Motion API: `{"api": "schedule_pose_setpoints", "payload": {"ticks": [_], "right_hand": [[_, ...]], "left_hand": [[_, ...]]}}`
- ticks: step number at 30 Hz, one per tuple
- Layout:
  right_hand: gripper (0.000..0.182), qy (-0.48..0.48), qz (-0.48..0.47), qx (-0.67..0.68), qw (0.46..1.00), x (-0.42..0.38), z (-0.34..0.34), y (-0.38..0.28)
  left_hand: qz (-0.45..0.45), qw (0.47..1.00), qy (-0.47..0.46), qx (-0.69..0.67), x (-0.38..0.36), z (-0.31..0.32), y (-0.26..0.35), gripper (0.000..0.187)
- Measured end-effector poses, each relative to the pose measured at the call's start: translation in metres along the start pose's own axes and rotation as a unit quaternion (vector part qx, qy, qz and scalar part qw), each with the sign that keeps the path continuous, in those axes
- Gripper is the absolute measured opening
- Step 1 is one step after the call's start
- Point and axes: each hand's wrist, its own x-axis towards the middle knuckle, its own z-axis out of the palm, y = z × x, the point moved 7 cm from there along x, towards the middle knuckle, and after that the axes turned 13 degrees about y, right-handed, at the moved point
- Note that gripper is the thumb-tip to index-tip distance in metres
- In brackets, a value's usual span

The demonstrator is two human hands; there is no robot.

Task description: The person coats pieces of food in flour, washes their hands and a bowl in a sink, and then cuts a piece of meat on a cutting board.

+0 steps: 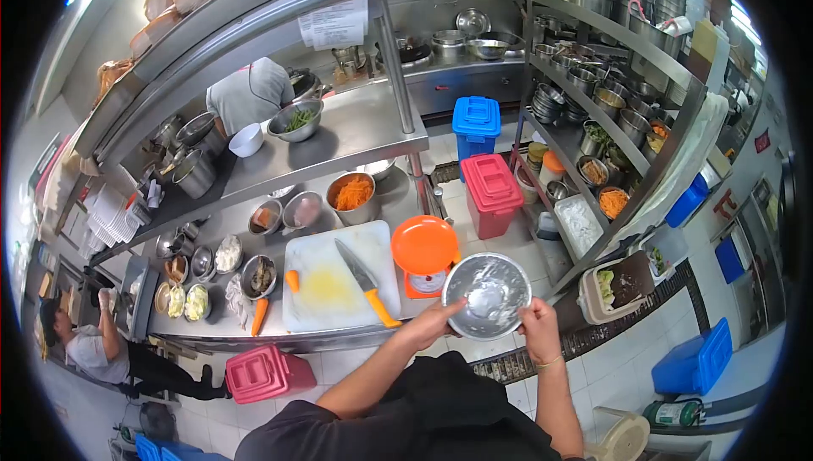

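My left hand [430, 325] and my right hand [539, 330] grip opposite sides of the rim of a steel mixing bowl [464, 313]. White residue is smeared over the inside of the bowl, which is tipped toward me. Just left of it stands a kitchen scale with an orange pan [424, 242]. Beyond my left hand, a white cutting board [318, 249] with a yellow stain carries a chef's knife [358, 270] with a yellow handle. A carrot piece [292, 280] lies on the board, and a carrot [260, 316] rests beside it.
A pot of shredded carrot [353, 198] and several small bowls stand behind and left of the board. Red [493, 194] and blue [477, 122] lidded bins are on the floor ahead. Shelving [631, 156] rises at right. A person [93, 355] stands at far left, another [254, 93] behind the counter.
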Motion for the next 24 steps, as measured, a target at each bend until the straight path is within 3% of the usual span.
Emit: {"api": "schedule_pose_setpoints", "payload": {"ticks": [5, 10, 12, 15, 24], "right_hand": [[0.027, 0.046, -0.010, 0.006, 0.999, 0.032, -0.055, -0.010], [0.027, 0.079, 0.037, 0.033, 0.996, 0.065, -0.082, -0.005], [0.026, 0.115, 0.048, 0.025, 0.992, 0.082, -0.098, -0.005], [0.025, 0.150, 0.049, -0.008, 0.987, 0.113, -0.129, -0.001], [0.020, 0.228, 0.018, -0.123, 0.966, 0.208, -0.189, -0.012]], "left_hand": [[-0.003, 0.999, 0.010, -0.047, 0.022, 0.058, -0.006, 0.051], [-0.024, 0.989, 0.057, -0.138, 0.072, 0.074, -0.013, 0.048], [-0.023, 0.988, 0.033, -0.149, 0.104, 0.075, -0.014, 0.046], [-0.030, 0.990, 0.039, -0.134, 0.125, 0.095, 0.020, 0.045], [-0.029, 0.985, 0.083, -0.150, 0.254, 0.116, 0.039, 0.042]]}}
